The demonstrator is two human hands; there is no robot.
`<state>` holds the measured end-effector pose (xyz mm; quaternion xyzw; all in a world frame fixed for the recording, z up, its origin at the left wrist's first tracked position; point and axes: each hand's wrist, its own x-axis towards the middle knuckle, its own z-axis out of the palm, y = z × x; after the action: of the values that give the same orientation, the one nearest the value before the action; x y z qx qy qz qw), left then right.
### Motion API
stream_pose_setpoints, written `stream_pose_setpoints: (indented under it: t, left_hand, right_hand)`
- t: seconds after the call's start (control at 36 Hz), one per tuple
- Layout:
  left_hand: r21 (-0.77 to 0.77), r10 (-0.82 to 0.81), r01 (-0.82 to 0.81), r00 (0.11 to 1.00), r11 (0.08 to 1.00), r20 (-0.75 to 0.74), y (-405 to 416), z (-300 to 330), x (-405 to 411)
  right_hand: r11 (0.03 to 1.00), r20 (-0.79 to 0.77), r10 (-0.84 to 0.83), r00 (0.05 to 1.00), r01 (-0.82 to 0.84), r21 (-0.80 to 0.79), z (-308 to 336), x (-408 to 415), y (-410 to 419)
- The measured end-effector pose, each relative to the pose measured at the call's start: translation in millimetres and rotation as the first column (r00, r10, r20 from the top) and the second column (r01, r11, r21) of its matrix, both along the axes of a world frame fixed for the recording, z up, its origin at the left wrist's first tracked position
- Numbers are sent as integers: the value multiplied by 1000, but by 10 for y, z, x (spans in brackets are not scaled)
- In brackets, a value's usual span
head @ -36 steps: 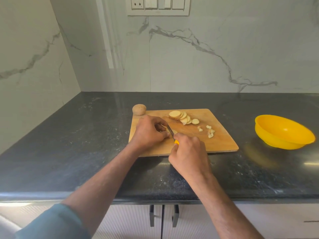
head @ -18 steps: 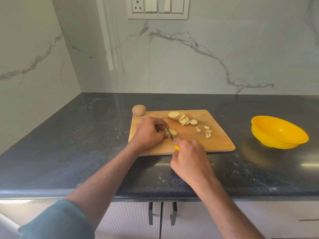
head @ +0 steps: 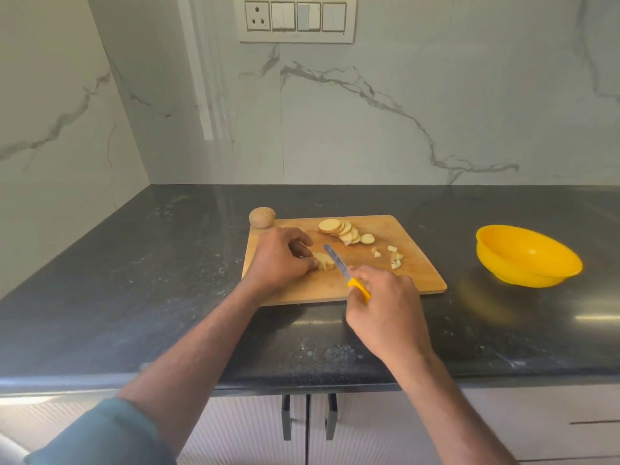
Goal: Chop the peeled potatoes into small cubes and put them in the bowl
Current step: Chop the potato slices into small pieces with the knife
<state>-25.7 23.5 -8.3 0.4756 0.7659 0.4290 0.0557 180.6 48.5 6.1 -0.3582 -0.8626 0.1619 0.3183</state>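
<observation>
While the left grip (head: 280, 260) curls its fingers down on a small stack of potato pieces (head: 323, 261), holding it against the wooden cutting board (head: 416, 263), the right grip (head: 385, 310) is wrapped tight round the yellow handle of a knife (head: 347, 275). The blade slants up and away from the right grip toward the left one, and its tip sits just beside the held pieces, on their right side; whether the edge touches them cannot be told. Beyond both grips, at the far side of the board, lies a fanned row of round potato slices (head: 340, 229), overlapping one another. To the right of the blade and just beyond the right grip, a few small potato cubes (head: 394, 258) lie scattered on the board, apart from the slices. Past the left grip, at the board's far left corner, a whole potato (head: 262, 217) rests on the dark stone bench (head: 134, 263), touching or nearly touching the board's edge. Well off to the right of the right grip, a yellow bowl (head: 528, 260) stands on the bench, apart from the board; no potato shows inside it. A blue-grey sleeve (head: 104, 434) covers the left arm near the elbow. On the marble wall behind, a switch panel (head: 297, 18) is mounted.
</observation>
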Motion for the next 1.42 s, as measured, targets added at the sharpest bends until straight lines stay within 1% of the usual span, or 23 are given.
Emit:
stream_pose_setpoints:
  t: [0.11,0.22,0.36,0.64,0.86,1.0,1.08,1.25,1.42]
  left_hand:
    - [8,34,-35,999,999,29,-14,9,-6]
    - [11,39,-40,997,999,68,-27,18,8]
    - [16,45,-47,995,999,91,-29,29,14]
    - [11,26,-28,990,1000,142,-27,27,8]
    - [24,18,-21,992,1000,124,-19,11,5]
    - [31,16,-19,995,999,97,-15,-4,-5]
    - [33,14,-17,995,999,101,-12,-11,-8]
    - [46,31,-35,996,998,79,3,-20,5]
    - [40,32,-35,997,999,71,-9,-8,22]
  right_hand:
    - [1000,6,6,1000,-6,21,-53,-215,7]
    - [1000,36,9,999,-10,10,-102,-335,37]
    - [1000,41,16,999,-17,22,-131,-353,65]
    - [999,41,51,998,-51,-5,-124,-373,91]
    - [997,78,81,994,-81,-9,-137,-422,136]
    - [997,91,76,993,-77,3,-117,-467,153]
    - [998,126,61,990,-64,13,-97,-517,155]
    - [998,154,55,987,-54,-13,-65,-548,124]
    - [997,142,71,987,-70,-9,-41,-468,31]
